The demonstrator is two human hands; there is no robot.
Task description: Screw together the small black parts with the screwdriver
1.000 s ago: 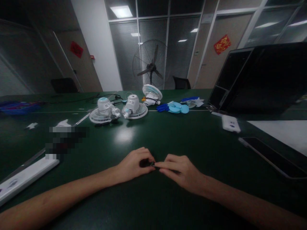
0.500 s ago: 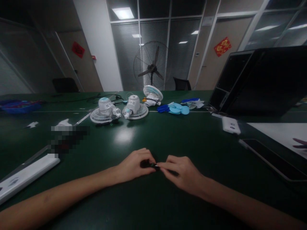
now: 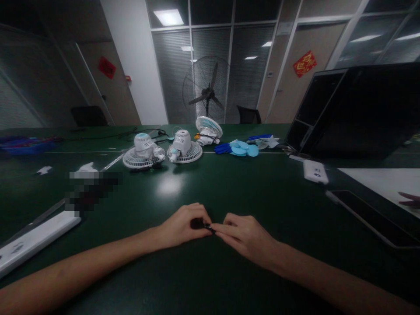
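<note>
Dark piece point(image 3: 208, 227) in left hand point(image 3: 183, 224); gold-lettered red sign point(image 3: 305, 64) blurred

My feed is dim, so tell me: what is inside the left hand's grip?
A small dark object with a shiny spot shows in the pinch of the left hand, next to the right hand. The hands cover the rest; its full shape cannot be seen.

Two bare hands point(image 3: 185, 222) point(image 3: 246, 236), three white fans point(image 3: 182, 144), one dark fan point(image 3: 207, 92), two red signs point(image 3: 304, 64) show
</note>
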